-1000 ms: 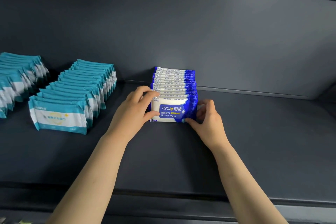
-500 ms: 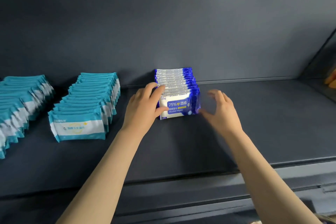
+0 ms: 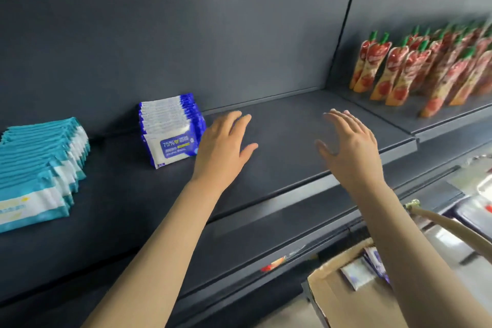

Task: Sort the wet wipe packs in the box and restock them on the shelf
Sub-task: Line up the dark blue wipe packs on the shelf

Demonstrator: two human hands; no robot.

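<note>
Though straight and spread, holding nothing: fingers of left hand, hovering over bare shelf. Likewise fingers of right hand: splayed, empty, raised over the shelf further right, palm turned inward.

Just left of the left hand, contact at the hand's edge not readable: row of blue wipe packs, standing on edge, printed faces to the front, row running front to back up to the rear panel. Further left, well apart: teal wipe packs, ranked the same way, leaning slightly.

Down and to the right, below the shelf's front edge, partly hidden by the right forearm: cardboard box, open, loose packs inside, blurred, long axis not readable. Nearer the right hand than the left.

Far right, on the neighbouring section: red pouches with green caps, upright.

Judged next: a reach down and right into the box, right hand leading; front of the blue row as the likely return spot.
</note>
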